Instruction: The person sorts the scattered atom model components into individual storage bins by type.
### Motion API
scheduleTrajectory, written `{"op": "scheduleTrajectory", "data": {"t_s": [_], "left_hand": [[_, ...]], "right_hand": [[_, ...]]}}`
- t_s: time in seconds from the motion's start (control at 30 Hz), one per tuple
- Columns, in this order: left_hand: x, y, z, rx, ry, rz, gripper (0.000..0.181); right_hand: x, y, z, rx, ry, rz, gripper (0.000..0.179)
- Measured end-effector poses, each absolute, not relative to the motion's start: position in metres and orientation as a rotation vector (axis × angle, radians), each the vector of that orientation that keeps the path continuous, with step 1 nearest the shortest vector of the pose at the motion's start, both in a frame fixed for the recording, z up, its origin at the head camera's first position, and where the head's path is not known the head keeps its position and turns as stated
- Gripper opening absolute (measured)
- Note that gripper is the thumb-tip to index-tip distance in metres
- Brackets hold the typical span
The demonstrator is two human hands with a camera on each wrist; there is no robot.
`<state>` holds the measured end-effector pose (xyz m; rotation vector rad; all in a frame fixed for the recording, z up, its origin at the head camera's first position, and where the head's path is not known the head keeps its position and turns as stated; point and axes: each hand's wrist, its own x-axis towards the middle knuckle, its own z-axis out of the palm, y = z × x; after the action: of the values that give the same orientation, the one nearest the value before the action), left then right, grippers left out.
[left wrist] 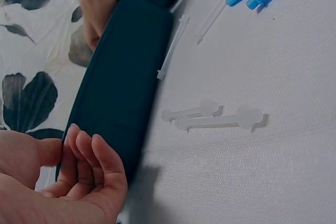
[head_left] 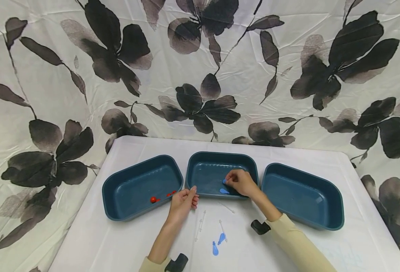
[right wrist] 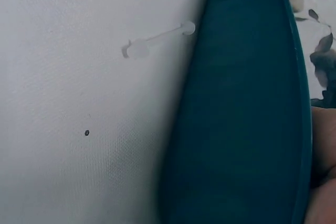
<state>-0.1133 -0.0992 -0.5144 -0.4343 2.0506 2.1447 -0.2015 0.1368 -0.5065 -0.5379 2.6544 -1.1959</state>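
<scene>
The right hand (head_left: 242, 183) pinched a blue piece (head_left: 224, 181) inside the middle tray (head_left: 220, 153), near a second blue piece (head_left: 224, 191); the left hand (head_left: 183, 201) gripped the tray's rim. Placing blue pieces there seemed the step; the next move likely called for a low release.

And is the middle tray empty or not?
Not empty: the head view shows a blue teardrop-shaped piece lying inside the middle tray, near the right hand.
</scene>
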Motion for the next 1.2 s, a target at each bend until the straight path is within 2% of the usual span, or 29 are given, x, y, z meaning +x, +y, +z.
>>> {"op": "scheduleTrajectory", "data": {"t_s": [0.53, 1.2], "left_hand": [[-0.114, -0.097, -0.516, -0.422, 2.042, 2.165, 0.037], [-0.115, -0.098, -0.517, -0.443, 2.049, 2.147, 0.037]], "right_hand": [[-0.199, 0.136, -0.502, -0.496, 2.653, -1.149, 0.005], [-0.172, 0.146, -0.492, -0.544, 2.681, -1.325, 0.005]]}}
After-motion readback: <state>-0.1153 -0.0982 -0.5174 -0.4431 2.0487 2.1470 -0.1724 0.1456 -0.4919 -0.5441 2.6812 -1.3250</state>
